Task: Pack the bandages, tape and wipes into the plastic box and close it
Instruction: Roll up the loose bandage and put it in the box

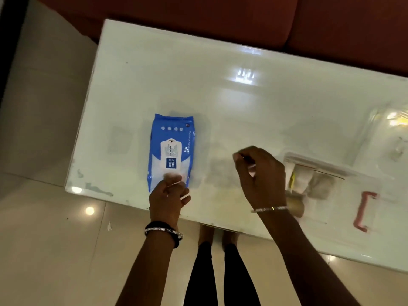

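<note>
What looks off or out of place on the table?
Nothing spilled or damaged. The wet wipes pack lies flat on the table, outside the plastic box. Left hand is at its near end; whether it grips is unclear.

Your left hand: bare, no sleeve; silver bangle plus black band at wrist. Your right hand: bare, no sleeve; thin silver bracelet at wrist. Your legs: black close-fitting trousers. Feet bare.
</note>
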Demonstrator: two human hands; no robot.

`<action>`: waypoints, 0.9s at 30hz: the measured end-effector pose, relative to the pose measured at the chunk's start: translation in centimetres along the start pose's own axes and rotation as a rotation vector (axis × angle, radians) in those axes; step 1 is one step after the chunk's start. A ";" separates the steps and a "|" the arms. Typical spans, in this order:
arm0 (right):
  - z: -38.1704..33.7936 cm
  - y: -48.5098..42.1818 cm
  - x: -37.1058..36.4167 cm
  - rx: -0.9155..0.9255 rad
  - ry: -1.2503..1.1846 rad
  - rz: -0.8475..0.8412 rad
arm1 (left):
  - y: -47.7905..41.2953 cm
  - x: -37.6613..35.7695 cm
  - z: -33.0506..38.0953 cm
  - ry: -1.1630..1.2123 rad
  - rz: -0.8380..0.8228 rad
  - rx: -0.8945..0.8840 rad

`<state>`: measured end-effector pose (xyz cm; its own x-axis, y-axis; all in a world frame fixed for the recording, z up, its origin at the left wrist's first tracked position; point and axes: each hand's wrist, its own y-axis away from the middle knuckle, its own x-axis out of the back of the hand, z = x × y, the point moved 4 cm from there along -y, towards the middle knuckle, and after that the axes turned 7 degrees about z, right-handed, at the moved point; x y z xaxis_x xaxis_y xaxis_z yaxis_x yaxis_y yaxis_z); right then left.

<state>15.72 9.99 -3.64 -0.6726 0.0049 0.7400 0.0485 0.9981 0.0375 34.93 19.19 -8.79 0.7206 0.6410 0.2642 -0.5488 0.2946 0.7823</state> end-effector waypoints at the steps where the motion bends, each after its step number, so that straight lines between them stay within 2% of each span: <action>1: -0.8 -1.0 -1.6 0.038 -0.008 -0.052 | -0.7 1.0 -0.3 0.036 0.063 0.030; 4: -2.5 -4.1 -5.9 0.125 -0.009 -0.172 | -2.3 3.2 -1.4 0.151 0.212 0.130; 7: -3.5 -6.5 -10.3 0.136 0.012 -0.293 | -3.4 4.6 -2.7 0.262 0.277 0.249; 10: -4.1 -8.6 -13.9 0.092 0.042 -0.415 | -4.2 4.4 -3.9 0.283 0.186 0.360; 14: -4.8 -11.0 -16.9 -0.046 0.039 -0.475 | -4.7 3.5 -4.2 0.296 0.059 0.463; 19: -4.6 -11.0 -18.3 -0.166 0.037 -0.576 | -5.3 2.4 -3.9 0.303 -0.010 0.399; 24: -2.2 -9.2 -16.6 -0.300 -0.025 -0.521 | -5.4 2.9 -4.1 0.416 0.034 0.246; 27: -0.4 -6.7 -14.6 -0.410 -0.150 -0.440 | -5.6 3.3 -4.1 0.365 0.090 0.159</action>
<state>25.50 3.21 -14.42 -0.7891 -0.3632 0.4955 0.0032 0.8041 0.5945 38.65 22.63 -14.60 0.4595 0.8770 0.1405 -0.5102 0.1311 0.8500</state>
